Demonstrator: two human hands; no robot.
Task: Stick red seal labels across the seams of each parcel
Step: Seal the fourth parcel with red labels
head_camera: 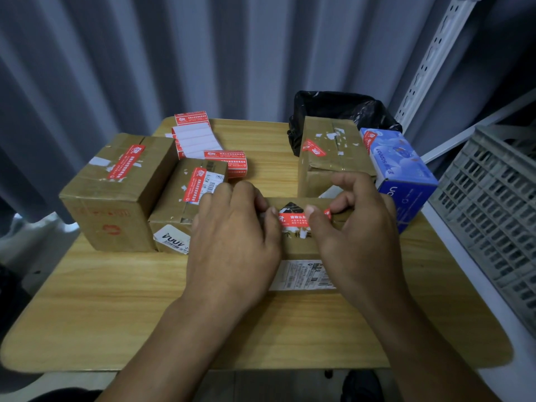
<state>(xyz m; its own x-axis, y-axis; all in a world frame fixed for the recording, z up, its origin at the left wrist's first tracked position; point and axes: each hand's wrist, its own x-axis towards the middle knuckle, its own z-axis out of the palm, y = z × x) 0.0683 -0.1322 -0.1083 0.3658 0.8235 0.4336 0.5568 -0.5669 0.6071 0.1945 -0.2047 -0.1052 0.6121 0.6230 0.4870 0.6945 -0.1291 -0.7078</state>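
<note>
Showing a bin [342, 108] lined with a black bag at the upper centre-right of the frame, just past the far edge of the wooden table [116, 300]; contents hidden behind cardboard. Showing a grey slatted crate [493, 204] at the right edge; interior not visible.

Holding five closed boxes on the table:
- Sitting at left: a large parcel [116, 198], already carrying a red seal over its taped top.
- Touching its right side: a small parcel [179, 207], also sealed in red.
- Standing at the far right: a tall parcel [330, 158] with a red seal near its top-left corner.
- Sitting just beside it: a blue carton [406, 175] with a red seal at its far corner.
- Lying at centre, under both hands: the near parcel [301, 248], with a white shipping label [301, 275] on its near face.

Lying at the far left-centre of the table: a fanned stack of seal labels [194, 140].

Reaching in from the bottom edge, forearms converging on the near parcel. Pinching the left end of a red seal label [295, 220] with the left hand [232, 242], thumb on top, other fingers curling over the parcel's far edge. Pinching the right end with the right hand [359, 236], thumb and bent forefinger closing on the strip. Stretching the label level across the parcel's top, at the centre of the frame.
</note>
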